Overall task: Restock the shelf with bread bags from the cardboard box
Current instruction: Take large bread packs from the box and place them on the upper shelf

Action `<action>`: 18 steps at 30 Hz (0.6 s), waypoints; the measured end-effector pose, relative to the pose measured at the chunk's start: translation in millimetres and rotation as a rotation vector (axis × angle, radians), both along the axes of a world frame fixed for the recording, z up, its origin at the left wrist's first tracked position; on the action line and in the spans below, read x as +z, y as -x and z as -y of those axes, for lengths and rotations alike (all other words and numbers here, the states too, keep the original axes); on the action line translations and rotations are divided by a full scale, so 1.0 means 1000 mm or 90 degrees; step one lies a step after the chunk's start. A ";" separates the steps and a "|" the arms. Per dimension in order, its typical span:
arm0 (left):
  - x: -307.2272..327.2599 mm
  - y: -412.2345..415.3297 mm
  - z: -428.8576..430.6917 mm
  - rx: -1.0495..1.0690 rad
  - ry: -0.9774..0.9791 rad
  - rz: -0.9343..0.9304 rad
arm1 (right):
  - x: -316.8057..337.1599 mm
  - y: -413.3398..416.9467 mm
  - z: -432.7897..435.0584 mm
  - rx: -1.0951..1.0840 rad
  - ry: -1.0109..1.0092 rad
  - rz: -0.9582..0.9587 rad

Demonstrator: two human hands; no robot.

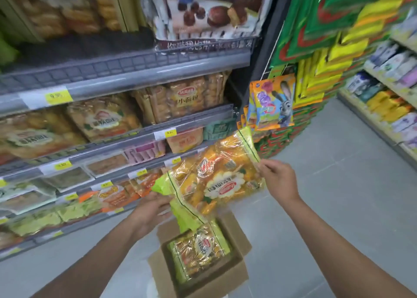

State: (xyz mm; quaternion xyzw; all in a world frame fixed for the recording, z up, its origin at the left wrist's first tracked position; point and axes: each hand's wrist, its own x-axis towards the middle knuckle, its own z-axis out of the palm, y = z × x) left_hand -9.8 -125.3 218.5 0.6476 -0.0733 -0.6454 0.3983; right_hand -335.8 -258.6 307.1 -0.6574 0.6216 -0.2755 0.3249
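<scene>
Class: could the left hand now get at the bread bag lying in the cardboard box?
Probably not yet: the left hand holds the lifted bag, though the open box lies just below it.

Grocery shop aisle, probably a small supermarket, stocked shelves [135, 72] with yellow price tags [59, 96], hanging snack packets [274, 101]

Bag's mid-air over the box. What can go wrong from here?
1. The right hand only pinches the top edge of the bread bag; the slick film could slip and the bag could drop toward the cardboard box.
2. That top corner sits close to the hanging snack packets; swinging it might knock them.
</scene>
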 end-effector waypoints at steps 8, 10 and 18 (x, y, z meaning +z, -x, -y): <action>0.123 -0.003 0.024 -0.137 0.179 0.234 | 0.195 -0.052 0.019 0.214 0.226 -0.186; 0.162 -0.002 0.042 -0.200 0.294 0.300 | 0.230 -0.067 0.013 0.269 0.286 -0.252; 0.237 0.028 0.074 -0.226 0.446 0.241 | 0.285 -0.099 0.006 0.313 0.374 -0.266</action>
